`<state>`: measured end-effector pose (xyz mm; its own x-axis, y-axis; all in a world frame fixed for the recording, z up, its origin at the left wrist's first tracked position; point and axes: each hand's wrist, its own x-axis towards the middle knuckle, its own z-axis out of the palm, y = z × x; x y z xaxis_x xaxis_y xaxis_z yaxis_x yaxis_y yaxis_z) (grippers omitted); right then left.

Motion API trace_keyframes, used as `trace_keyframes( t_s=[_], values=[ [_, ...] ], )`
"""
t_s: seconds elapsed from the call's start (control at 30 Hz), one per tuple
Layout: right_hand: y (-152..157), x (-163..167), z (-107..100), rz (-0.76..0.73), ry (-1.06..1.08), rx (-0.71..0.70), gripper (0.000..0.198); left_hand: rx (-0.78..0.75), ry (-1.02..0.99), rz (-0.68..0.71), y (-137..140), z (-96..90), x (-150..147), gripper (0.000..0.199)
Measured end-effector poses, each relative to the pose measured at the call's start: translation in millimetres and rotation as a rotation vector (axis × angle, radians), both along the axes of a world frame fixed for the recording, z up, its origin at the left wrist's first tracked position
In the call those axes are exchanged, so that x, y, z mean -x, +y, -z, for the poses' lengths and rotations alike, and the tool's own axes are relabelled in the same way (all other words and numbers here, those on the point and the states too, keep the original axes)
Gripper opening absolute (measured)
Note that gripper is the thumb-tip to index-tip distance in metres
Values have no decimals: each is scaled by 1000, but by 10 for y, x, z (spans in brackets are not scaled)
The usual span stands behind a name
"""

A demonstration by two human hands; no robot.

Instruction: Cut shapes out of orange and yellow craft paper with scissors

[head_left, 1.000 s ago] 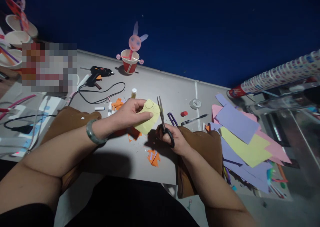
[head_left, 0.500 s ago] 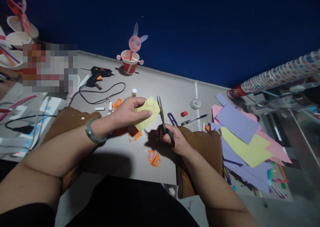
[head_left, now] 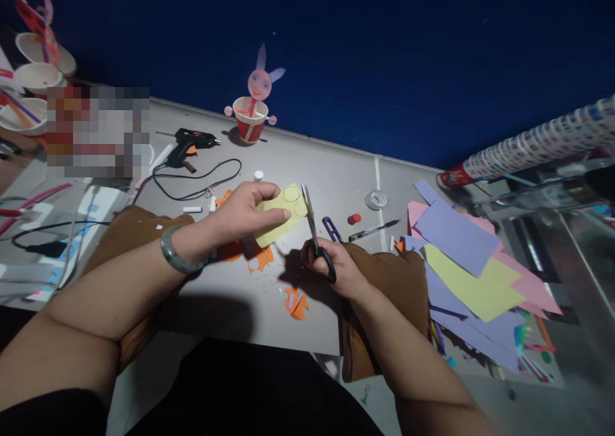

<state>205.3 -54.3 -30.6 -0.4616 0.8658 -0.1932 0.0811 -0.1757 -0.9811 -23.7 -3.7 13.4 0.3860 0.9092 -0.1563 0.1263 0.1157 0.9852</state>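
Pinched between the thumb and fingers of my left hand [head_left: 245,212] is a piece of yellow paper [head_left: 276,230] with circles drawn near its far corner. My right hand [head_left: 334,266] grips black-handled scissors [head_left: 310,215], blades pointing away from me. The blades stand at the right edge of the paper, close to the drawn circles; whether they touch it I cannot tell. Orange paper scraps [head_left: 295,303] and small bits lie on the table [head_left: 288,333] beneath. A purple-handled tool [head_left: 331,229] rests just beyond my right hand.
A paper cup with a rabbit figure [head_left: 250,119] stands at the back, right of a black glue gun [head_left: 185,146] with its cord. A tape roll [head_left: 375,199], red cap [head_left: 354,219] and pen [head_left: 375,230] lie to the right. Coloured paper sheets [head_left: 456,237] and stacked cups [head_left: 528,145] are farther right.
My left hand has shifted and tilted the yellow paper slightly, its circles now a little higher and further right. My right hand and the scissors stay almost in place.
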Motion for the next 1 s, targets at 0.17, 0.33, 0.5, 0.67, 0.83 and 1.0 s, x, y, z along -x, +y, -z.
trace_keyframes(
  t_s=[0.17,0.33,0.5,0.67,0.83,1.0],
  values=[
    [3,0,-18,-7,-1,9,61,15,5,-15,-6,-18,16,20],
    [4,2,-15,-15,-2,7,60,22,-17,-9,30,-2,48,24],
    [3,5,-10,-2,-5,12,60,38,-49,-31,61,14,77,26],
    [2,-3,0,-6,-12,17,60,36,-50,-39,81,4,92,28],
    [-1,-2,-4,-8,-11,13,59,70,-48,-60,93,-31,92,30],
    [1,1,-8,-10,-7,18,59,71,-60,-74,95,-27,95,31]
  ],
)
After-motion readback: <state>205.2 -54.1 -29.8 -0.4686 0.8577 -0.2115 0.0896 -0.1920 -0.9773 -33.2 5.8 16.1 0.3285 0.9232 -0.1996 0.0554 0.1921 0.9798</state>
